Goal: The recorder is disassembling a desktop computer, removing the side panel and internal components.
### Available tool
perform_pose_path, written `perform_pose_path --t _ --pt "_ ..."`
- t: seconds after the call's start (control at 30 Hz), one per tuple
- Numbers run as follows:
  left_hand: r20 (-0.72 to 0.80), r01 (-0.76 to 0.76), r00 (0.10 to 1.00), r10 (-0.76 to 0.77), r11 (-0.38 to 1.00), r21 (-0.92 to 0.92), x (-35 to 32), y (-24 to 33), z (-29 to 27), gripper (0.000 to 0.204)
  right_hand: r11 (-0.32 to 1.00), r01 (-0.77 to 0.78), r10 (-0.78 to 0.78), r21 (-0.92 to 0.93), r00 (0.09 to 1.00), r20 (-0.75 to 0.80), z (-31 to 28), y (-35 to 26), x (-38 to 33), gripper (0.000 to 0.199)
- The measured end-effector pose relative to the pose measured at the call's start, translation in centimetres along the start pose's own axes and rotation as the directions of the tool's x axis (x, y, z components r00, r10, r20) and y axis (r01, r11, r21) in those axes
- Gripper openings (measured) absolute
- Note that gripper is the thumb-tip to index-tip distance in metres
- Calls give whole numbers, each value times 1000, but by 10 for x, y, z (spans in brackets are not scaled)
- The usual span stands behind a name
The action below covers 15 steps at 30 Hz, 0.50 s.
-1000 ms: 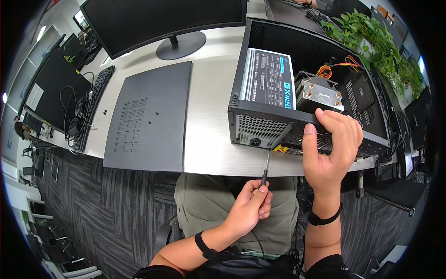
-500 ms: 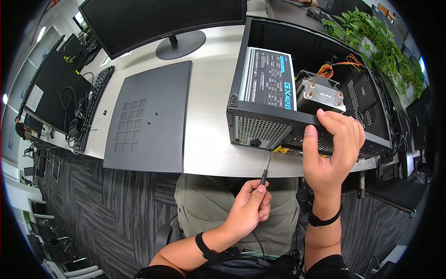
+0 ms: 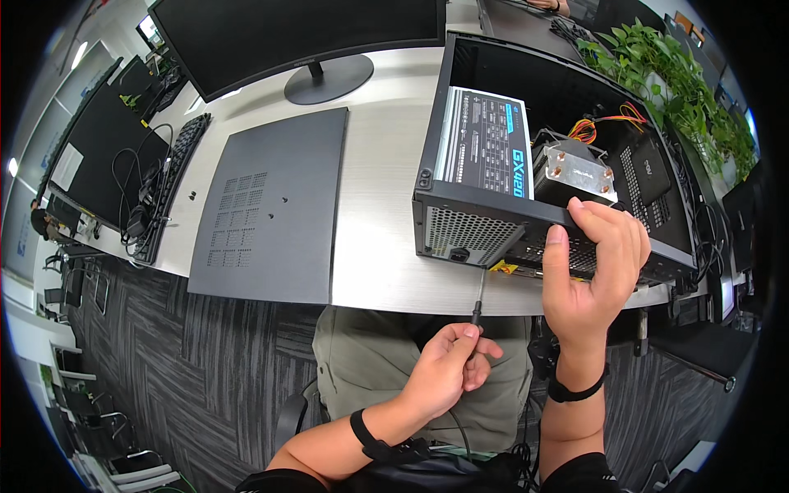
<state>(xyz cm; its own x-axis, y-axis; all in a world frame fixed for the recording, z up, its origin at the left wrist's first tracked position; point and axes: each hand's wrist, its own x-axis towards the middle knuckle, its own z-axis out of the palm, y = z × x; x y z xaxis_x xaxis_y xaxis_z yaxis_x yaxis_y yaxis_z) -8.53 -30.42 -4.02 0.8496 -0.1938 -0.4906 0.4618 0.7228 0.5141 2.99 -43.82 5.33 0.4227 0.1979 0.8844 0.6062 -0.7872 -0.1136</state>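
Observation:
A black computer case [image 3: 534,215] lies on its side on the desk with its top side uncovered. Inside it sit a power supply [image 3: 485,140] with a printed label and a silver CPU cooler [image 3: 579,174]. My left hand [image 3: 450,366] pinches the dark handle of a screwdriver [image 3: 477,311] between thumb and fingers, its other fingers loosely curled. The screwdriver's shaft points up to the lower edge of the case's rear, by the power supply's perforated grille [image 3: 468,234]; its tip is too small to make out. My right hand [image 3: 593,275] grips the case's near top edge, thumb outside.
Left of the case lies a dark side panel [image 3: 275,177] with two small screws on it. More screws [image 3: 192,195] rest near a keyboard [image 3: 177,181]. A monitor [image 3: 296,41] stands behind. Green plants [image 3: 649,62] line the far right, and the desk's front edge is close.
The fingers of my left hand have shifted around the screwdriver's handle, some opening outward. My right hand keeps its place on the case. The whole view has moved slightly.

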Motion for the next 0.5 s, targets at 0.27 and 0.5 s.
perform_pose_path --t 0.27,0.5 --pt "-58 132 989 -134 991 -36 -2 18 -1 18 1000 5 -5 1 1000 -10 -1 1 0 27" --pt "42 17 999 -15 999 -50 -8 18 -10 16 1000 2 -2 2 1000 -9 0 0 1 27"
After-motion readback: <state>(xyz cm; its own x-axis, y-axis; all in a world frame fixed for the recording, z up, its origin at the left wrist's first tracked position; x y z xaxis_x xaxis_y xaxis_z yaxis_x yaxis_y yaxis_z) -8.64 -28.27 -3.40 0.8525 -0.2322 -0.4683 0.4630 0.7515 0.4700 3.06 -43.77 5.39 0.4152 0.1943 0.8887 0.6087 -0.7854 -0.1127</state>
